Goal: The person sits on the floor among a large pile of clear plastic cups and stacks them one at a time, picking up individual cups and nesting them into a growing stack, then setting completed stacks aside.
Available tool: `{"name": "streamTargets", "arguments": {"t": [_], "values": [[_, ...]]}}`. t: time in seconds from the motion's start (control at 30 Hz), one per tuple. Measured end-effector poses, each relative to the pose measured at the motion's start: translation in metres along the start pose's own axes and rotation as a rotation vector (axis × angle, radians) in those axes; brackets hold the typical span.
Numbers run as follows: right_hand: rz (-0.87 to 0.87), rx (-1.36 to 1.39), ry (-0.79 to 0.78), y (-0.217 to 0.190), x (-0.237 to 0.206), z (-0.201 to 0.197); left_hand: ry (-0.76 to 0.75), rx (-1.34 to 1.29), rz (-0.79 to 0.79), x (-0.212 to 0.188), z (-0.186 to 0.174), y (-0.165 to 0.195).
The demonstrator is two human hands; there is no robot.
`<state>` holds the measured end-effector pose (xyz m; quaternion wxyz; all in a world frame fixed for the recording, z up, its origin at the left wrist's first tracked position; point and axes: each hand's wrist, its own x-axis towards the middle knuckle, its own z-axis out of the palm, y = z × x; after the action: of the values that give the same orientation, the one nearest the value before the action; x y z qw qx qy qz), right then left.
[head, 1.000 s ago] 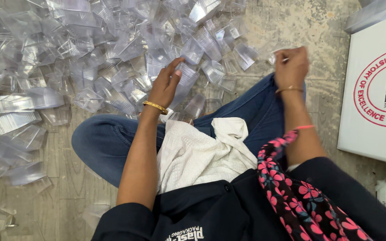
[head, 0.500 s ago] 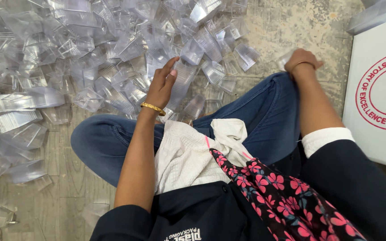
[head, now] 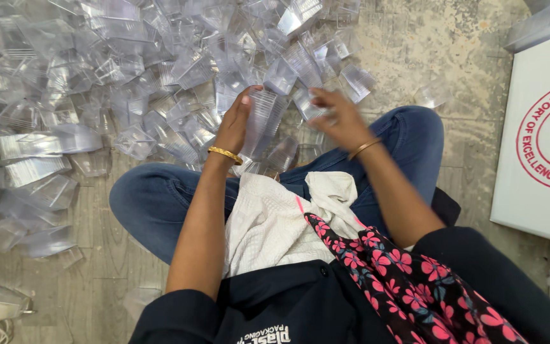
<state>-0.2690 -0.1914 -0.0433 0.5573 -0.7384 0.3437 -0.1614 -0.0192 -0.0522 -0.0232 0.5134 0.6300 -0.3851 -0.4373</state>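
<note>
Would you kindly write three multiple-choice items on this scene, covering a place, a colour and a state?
1. Where does the white cloth lie?
A. on the person's lap
B. on the white box
C. on the pile of cups

2. What colour is the bangle on the left wrist?
A. gold
B. green
C. black

3. What is the left hand doing?
A. holding a clear plastic cup
B. resting flat on the floor
C. gripping the cloth

Answers: 1 A, it drapes over the jeans; 2 A, it gleams yellow; 3 A, its fingers press the cup's side.

a clear, ribbed plastic cup (head: pixel 263 121) stood tilted, mouth away, gripped above a heap of clear cups (head: pixel 128 76).
</note>
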Motion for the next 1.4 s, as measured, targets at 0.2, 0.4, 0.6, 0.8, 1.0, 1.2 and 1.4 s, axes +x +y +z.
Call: {"name": "streamTargets", "arguments": {"t": [0.2,0.4,0.6,0.8,1.0,1.2,1.4], "values": [[0.073,0.673,-0.138,-0.054,-0.006,0.085,0.035,-0.088,0.002,-0.001,0.003,-0.003],[-0.017,0.499,0.084,-0.044,-0.001,0.099,0.086,0.032,0.05,0.003,0.006,-0.009],[0.098,0.428,0.12,-0.034,0.0,0.089,0.024,0.311,0.03,-0.003,0.007,-0.006],[-0.132,0.177,0.09,-0.03,0.002,0.052,0.013,-0.223,0.0,0.007,-0.002,-0.009],[-0.041,0.669,-0.057,-0.037,0.005,0.058,-0.024,-0.436,-0.159,0.007,-0.001,-0.022],[-0.046,0.652,-0.013,-0.013,0.002,0.07,0.01,-0.176,-0.248,0.01,0.001,-0.022],[-0.108,0.263,0.137,-0.005,0.002,0.072,-0.131,0.038,-0.03,0.002,-0.002,-0.009]]}}
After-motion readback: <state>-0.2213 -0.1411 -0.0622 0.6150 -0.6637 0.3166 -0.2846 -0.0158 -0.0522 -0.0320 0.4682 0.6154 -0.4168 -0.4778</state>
